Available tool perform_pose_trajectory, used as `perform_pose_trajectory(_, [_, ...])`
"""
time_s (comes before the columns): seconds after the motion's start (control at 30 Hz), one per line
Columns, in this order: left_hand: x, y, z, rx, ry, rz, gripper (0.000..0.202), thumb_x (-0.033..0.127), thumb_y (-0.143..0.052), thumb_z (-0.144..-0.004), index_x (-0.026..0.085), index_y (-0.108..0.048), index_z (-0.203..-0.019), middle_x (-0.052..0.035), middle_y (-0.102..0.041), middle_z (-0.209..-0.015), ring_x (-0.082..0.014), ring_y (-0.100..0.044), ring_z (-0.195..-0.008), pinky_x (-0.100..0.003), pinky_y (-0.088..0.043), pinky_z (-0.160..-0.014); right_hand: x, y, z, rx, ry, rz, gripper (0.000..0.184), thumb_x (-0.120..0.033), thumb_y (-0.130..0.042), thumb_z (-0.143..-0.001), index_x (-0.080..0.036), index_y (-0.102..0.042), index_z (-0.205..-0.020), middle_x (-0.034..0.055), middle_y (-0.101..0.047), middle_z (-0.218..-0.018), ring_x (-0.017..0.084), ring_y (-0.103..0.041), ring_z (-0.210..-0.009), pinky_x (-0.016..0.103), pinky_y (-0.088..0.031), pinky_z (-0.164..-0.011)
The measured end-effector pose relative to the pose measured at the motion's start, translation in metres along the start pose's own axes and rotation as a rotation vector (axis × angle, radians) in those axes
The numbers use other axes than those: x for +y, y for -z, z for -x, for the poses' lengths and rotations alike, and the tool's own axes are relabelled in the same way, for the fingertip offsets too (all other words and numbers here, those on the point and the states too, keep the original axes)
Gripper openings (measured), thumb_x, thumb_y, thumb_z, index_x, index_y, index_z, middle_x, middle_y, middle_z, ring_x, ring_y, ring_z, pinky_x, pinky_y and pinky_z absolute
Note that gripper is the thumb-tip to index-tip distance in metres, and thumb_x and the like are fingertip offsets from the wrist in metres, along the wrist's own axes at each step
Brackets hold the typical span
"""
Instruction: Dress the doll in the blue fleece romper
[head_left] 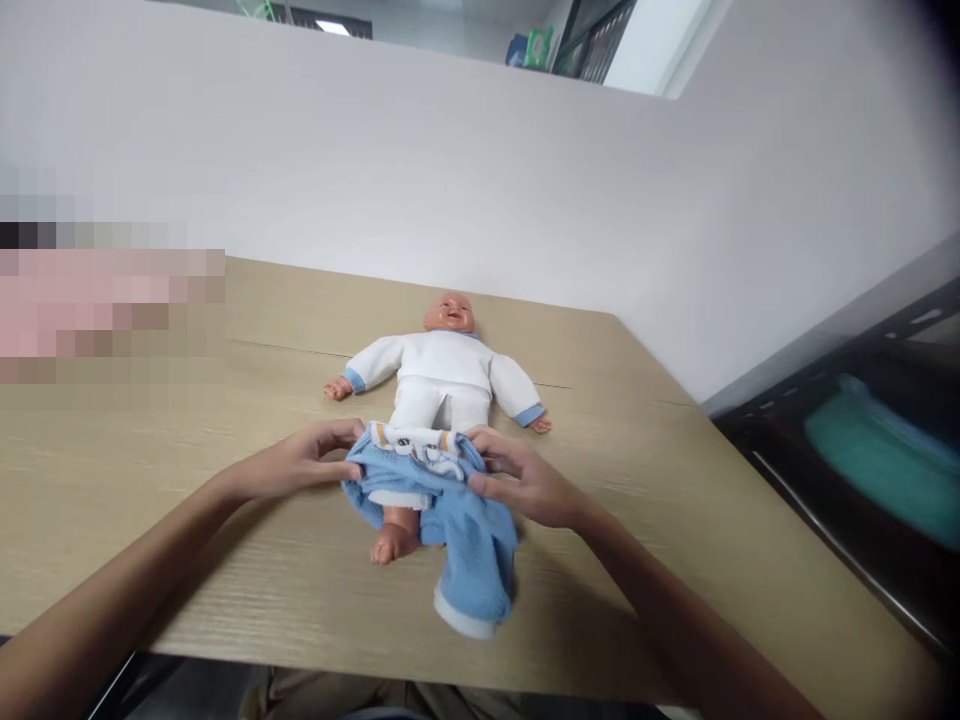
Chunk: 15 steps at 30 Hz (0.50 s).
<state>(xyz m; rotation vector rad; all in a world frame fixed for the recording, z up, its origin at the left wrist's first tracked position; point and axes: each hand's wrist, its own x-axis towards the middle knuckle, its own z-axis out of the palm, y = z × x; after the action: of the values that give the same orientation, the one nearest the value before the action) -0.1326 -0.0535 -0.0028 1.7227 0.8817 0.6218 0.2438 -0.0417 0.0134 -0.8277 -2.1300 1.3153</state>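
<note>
A baby doll point(444, 358) lies on its back on the table, head toward the wall, in a white top with blue cuffs. Blue baby pants point(480, 540) with white cuffs are around its lower legs. One bare foot point(395, 535) sticks out of the pant leg on the left; the other pant leg hangs flat toward me, and no foot shows from it. My left hand point(319, 460) pinches the left side of the waistband, thumb in front. On the right side, my right hand point(525, 475) grips the waistband between thumb and fingers.
The wooden table point(300, 590) meets a white wall point(337, 170) behind the doll. A blurred pixel patch point(112, 310) covers the left edge. Beyond the table's right edge stands a dark rack or chair with a teal item point(877, 460).
</note>
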Motion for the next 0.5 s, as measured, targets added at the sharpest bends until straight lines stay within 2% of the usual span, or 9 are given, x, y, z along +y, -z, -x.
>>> perform_pose_trajectory(0.07, [-0.009, 0.001, 0.001, 0.04, 0.01, 0.037, 0.042, 0.063, -0.07, -0.11, 0.02, -0.073, -0.107, -0.0044, -0.071, -0.104, -0.0227, -0.067, -0.098, -0.034, -0.057, -0.091, 0.015, 0.007, 0.004, 0.021, -0.014, -0.197, 0.051, -0.072, -0.08, -0.103, -0.021, -0.072, -0.105, 0.0026, -0.068, -0.106, 0.021, -0.067, -0.101, 0.034, -0.057, -0.094])
perform_pose_trajectory(0.13, [-0.014, 0.002, -0.001, 0.051, 0.033, 0.063, 0.046, 0.066, -0.067, -0.111, 0.021, -0.07, -0.108, -0.0027, -0.066, -0.102, -0.0211, -0.063, -0.094, -0.032, -0.055, -0.087, 0.029, 0.011, 0.006, 0.058, -0.076, -0.326, 0.054, -0.073, -0.084, -0.099, -0.021, -0.073, -0.105, 0.0003, -0.068, -0.1, 0.019, -0.066, -0.094, 0.032, -0.056, -0.09])
perform_pose_trajectory(0.23, [-0.014, 0.005, -0.007, 0.039, 0.058, 0.044, 0.044, 0.066, -0.067, -0.111, 0.022, -0.07, -0.116, -0.0037, -0.067, -0.111, -0.0231, -0.064, -0.104, -0.034, -0.055, -0.096, 0.04, 0.009, 0.006, 0.085, -0.184, -0.45, 0.061, -0.074, -0.091, -0.093, -0.023, -0.077, -0.123, 0.0027, -0.076, -0.112, 0.019, -0.07, -0.097, 0.03, -0.057, -0.09])
perform_pose_trajectory(0.37, [-0.005, 0.019, -0.013, 0.12, 0.072, -0.092, 0.05, 0.072, -0.056, -0.114, 0.024, -0.07, -0.113, -0.0054, -0.07, -0.116, -0.0256, -0.065, -0.113, -0.036, -0.056, -0.104, 0.034, 0.004, 0.007, 0.024, -0.274, -0.467, 0.067, -0.07, -0.093, -0.093, -0.024, -0.078, -0.139, 0.0071, -0.08, -0.133, 0.022, -0.074, -0.112, 0.032, -0.059, -0.1])
perform_pose_trajectory(0.5, [0.015, 0.029, -0.021, 0.1, 0.072, -0.124, 0.045, 0.069, -0.057, -0.114, 0.027, -0.07, -0.123, -0.006, -0.073, -0.12, -0.0271, -0.069, -0.119, -0.04, -0.058, -0.11, 0.022, 0.004, 0.009, -0.059, -0.281, -0.372, 0.068, -0.075, -0.093, -0.088, -0.02, -0.081, -0.127, 0.0052, -0.082, -0.116, 0.023, -0.074, -0.1, 0.035, -0.06, -0.094])
